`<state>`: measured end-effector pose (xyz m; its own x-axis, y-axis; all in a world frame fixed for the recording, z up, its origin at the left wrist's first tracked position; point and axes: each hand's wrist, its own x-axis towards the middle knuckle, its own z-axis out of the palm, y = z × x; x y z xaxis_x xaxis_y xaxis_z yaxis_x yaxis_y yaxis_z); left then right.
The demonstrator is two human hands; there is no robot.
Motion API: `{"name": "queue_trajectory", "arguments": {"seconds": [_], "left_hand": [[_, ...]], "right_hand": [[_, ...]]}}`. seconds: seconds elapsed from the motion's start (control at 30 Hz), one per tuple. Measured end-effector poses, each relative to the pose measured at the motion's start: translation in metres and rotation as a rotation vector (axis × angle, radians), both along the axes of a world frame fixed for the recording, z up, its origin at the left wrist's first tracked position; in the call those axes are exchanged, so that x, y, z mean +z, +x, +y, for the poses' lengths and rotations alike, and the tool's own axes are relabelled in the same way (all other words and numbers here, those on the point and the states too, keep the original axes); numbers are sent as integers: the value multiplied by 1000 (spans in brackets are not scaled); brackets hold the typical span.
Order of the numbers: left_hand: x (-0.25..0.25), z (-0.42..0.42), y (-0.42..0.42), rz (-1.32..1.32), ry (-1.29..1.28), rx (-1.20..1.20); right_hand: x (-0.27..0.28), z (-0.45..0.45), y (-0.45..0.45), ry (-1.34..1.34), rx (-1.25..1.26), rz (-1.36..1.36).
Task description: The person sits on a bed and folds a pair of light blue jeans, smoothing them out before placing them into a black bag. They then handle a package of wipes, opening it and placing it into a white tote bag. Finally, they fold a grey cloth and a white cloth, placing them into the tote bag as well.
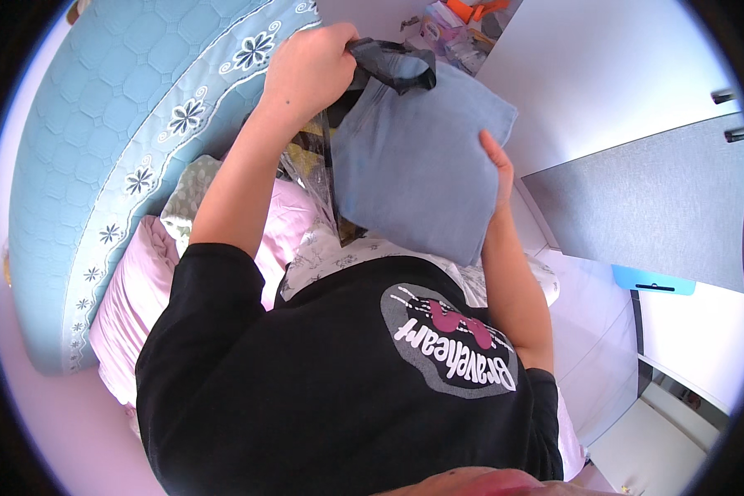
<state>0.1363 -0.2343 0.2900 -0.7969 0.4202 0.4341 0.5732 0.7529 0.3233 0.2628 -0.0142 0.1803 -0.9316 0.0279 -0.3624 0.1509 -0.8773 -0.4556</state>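
A folded piece of light blue denim-like cloth (415, 167) hangs in front of my chest. My right hand (499, 170) holds its right edge, thumb on the near face and the fingers hidden behind. At the top, my left hand (319, 68) is closed on a black strap or band (394, 62) that loops over the upper part of the cloth. Whether the strap is joined to the cloth I cannot tell. Beside the cloth's left edge is a clear plastic bag (313, 167) with dark and yellow stuff in it.
A blue quilted mattress (93, 80) with a flowered border stands along the left. Pink bedding (139, 273) and a green patterned cloth (189, 186) lie beside it. White and grey cabinet panels (645, 198) are on the right. Packages (443, 31) lie at the top.
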Motion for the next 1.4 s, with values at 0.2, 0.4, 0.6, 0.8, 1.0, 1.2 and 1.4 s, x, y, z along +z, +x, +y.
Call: {"name": "queue_trajectory", "arguments": {"seconds": [0.2, 0.4, 0.6, 0.8, 1.0, 1.2, 1.4], "left_hand": [[-4, 1, -2, 0, 199, -76], [7, 12, -23, -16, 336, -46], [4, 8, -47, -601, 956, 24], [30, 20, -72, -821, 1254, -465], [36, 33, -63, -926, 893, -917], [58, 16, -23, -1029, 653, -993], [49, 22, -2, -1016, 509, -950]], "right_hand": [[10, -11, 11, -301, 86, 64], [-13, -45, 12, -487, 348, -36], [-8, -39, 21, -540, 386, -87], [13, -39, 27, -490, 430, -10], [13, -46, 11, -494, 493, -39], [-16, -32, -13, -384, 149, 293], [-39, -52, -27, -465, 69, 105]]}}
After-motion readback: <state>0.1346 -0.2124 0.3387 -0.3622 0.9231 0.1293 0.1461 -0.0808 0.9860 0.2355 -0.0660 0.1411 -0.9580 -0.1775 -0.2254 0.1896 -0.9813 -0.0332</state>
